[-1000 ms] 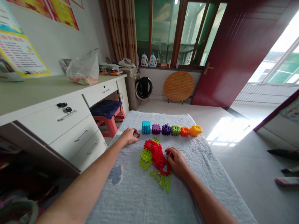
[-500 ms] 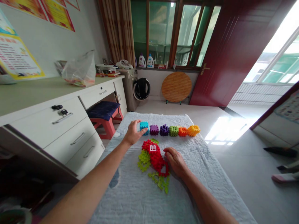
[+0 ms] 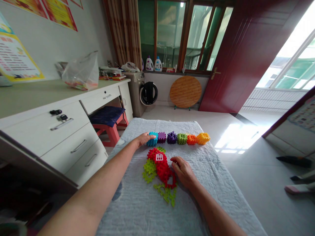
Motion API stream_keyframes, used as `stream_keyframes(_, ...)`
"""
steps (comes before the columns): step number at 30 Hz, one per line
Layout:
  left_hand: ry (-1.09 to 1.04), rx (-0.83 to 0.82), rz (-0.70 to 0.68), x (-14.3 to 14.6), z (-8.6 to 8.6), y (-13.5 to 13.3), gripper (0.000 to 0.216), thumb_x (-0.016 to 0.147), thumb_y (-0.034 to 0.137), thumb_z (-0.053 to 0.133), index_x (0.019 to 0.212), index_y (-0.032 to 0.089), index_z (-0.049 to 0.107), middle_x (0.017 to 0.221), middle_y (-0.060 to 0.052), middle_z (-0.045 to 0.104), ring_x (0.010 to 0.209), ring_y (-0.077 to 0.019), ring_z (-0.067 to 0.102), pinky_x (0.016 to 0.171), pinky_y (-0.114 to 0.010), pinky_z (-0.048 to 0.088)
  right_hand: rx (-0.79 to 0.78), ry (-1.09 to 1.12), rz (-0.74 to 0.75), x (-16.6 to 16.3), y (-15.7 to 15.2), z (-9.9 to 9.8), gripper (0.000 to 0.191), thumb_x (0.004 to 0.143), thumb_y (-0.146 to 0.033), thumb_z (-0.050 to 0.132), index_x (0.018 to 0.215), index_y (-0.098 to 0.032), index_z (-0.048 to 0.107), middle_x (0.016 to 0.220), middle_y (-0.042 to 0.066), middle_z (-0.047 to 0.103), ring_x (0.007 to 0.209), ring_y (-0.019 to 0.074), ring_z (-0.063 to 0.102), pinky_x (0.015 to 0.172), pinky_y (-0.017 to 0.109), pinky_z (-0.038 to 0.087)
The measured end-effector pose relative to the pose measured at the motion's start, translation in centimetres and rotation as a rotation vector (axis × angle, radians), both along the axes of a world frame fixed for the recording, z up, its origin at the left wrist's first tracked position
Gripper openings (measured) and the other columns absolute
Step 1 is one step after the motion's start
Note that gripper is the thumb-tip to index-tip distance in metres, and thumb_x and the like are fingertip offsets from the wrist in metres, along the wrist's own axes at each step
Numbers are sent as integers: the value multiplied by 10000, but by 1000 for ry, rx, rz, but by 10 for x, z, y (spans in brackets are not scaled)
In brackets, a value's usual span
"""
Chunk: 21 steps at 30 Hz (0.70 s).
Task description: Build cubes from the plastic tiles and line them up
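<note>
My left hand (image 3: 143,140) is closed on a blue cube block (image 3: 153,140) at the left end of a row. Close beside that cube stands a purple cube block (image 3: 161,137), followed by a dark violet block (image 3: 172,137), a green block (image 3: 182,138), an orange block (image 3: 191,139) and a yellow block (image 3: 203,138). My right hand (image 3: 182,168) rests on the cloth, fingers loosely bent and holding nothing. Just left of it lie red interlocking pieces (image 3: 162,170) with a white window piece (image 3: 159,157) on top. Lime green pieces (image 3: 149,170) lie around the red ones.
A pale blue cloth (image 3: 197,209) covers the table. To the left are a white drawer desk (image 3: 66,141) with a plastic bag (image 3: 82,73) on it and a red stool (image 3: 112,131). A washing machine (image 3: 135,93) and a round wooden board (image 3: 185,91) stand behind.
My left hand has turned lower around the blue cube, and the cube now sits closer to the purple one. My right hand has barely moved.
</note>
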State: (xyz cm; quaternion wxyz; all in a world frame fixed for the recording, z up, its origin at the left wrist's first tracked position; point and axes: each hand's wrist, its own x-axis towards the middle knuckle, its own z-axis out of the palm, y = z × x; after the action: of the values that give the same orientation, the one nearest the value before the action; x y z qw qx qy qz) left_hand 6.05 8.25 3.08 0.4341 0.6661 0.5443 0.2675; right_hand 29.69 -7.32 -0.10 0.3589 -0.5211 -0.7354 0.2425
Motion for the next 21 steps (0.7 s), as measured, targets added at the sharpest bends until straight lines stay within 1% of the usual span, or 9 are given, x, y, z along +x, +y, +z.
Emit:
stream_keyframes(2, 20, 16, -12, -2, -2, -8, 493, 652, 551, 618, 949, 158, 602, 915, -60, 651, 901, -240, 607, 799, -346, 493, 5, -1, -1, 0, 0, -1, 211, 880, -229, 449, 991, -191, 624, 915, 48, 655, 826, 173, 597, 735, 282, 435)
stream_keyframes(6, 88, 116, 39, -8, -2, -22, 562, 522, 486, 746, 960, 178, 578, 1080, -68, 549, 1047, -273, 516, 930, -395, 440, 9, -13, -7, -1, 1, -1, 209, 872, -222, 459, 994, -192, 626, 913, 46, 657, 820, 169, 594, 736, 280, 434)
stream_keyframes(10, 84, 212, 36, -5, -1, -33, 529, 498, 400, 779, 944, 203, 575, 1126, -56, 453, 1089, -262, 473, 978, -404, 425, 5, -27, -10, -2, 0, 0, 205, 866, -218, 460, 983, -187, 625, 890, 44, 657, 793, 167, 587, 725, 284, 431)
stream_keyframes(14, 60, 315, 47, 3, 0, -46, 527, 504, 320, 773, 974, 209, 562, 1175, -58, 354, 1151, -257, 436, 1030, -411, 397, 7, -17, -9, -2, 0, 2, 203, 859, -216, 465, 982, -189, 624, 865, 39, 646, 783, 163, 581, 723, 281, 431)
stream_keyframes(16, 29, 408, 81, 3, 5, -55, 527, 525, 311, 764, 996, 206, 550, 1197, -64, 317, 1188, -265, 416, 1033, -420, 399, 11, -3, -12, -1, -1, 3, 203, 856, -217, 465, 978, -190, 625, 862, 38, 646, 784, 162, 579, 729, 280, 434)
stream_keyframes(18, -15, 514, 113, 2, 15, -69, 518, 574, 315, 750, 1035, 213, 538, 1225, -70, 302, 1216, -268, 409, 1022, -420, 415, 12, 14, -20, -1, -2, 4, 204, 852, -221, 465, 971, -190, 627, 867, 39, 649, 786, 162, 577, 731, 281, 437)
stream_keyframes(20, -32, 573, 102, 1, 26, -88, 505, 639, 317, 731, 1091, 226, 525, 1272, -77, 299, 1235, -267, 413, 1016, -414, 425, 6, 29, -28, -2, -3, 5, 205, 848, -231, 467, 965, -192, 631, 864, 38, 652, 781, 163, 576, 730, 283, 440)
stream_keyframes(21, -16, 586, 71, 1, 32, -98, 491, 666, 314, 720, 1108, 233, 522, 1294, -79, 303, 1243, -267, 413, 1022, -413, 423, 1, 36, -32, -3, -3, 5, 206, 846, -238, 469, 963, -192, 632, 858, 37, 652, 772, 163, 575, 725, 285, 441)
